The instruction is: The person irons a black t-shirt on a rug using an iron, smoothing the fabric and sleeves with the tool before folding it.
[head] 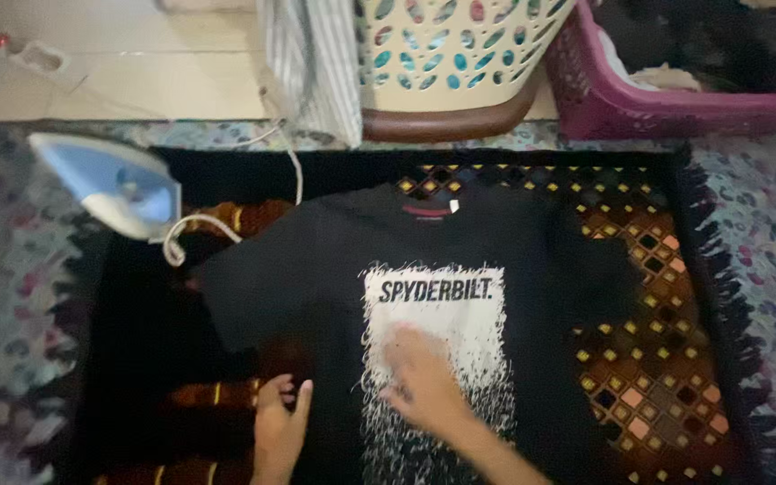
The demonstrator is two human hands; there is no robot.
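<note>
Black cotton: a black T-shirt (316,296) lies face up and spread flat, its collar away from the person, on a dark patterned mat (666,359) on the floor.
Print: a white rectangular panel on the chest carries dark lettering — below it the white breaks into scratchy streaks that run down toward the hem.
Collar: a thin red strip and a small white tag show inside the neckline, well beyond both hands.
Right hand: the right hand (419,377) lies palm down on the lower part of the white print, fingers spread and flat, gripping nothing; it looks blurred.
Left hand: the left hand (278,422) rests at the shirt's left edge, just beside the right hand, fingers curled over the fabric edge; whether it pinches the cloth I cannot tell.
Sleeve: the shirt's left sleeve reaches out beyond the left hand, toward the iron.
Iron: a blue and white iron (110,184) stands well up and left of the left hand, at the mat's corner — its white cord (204,224) loops beside the sleeve.
Baskets: a cream laundry basket (451,54) and a magenta basket (639,99) sit far beyond the collar, with a striped cloth (316,63) hanging beside the cream one.
</note>
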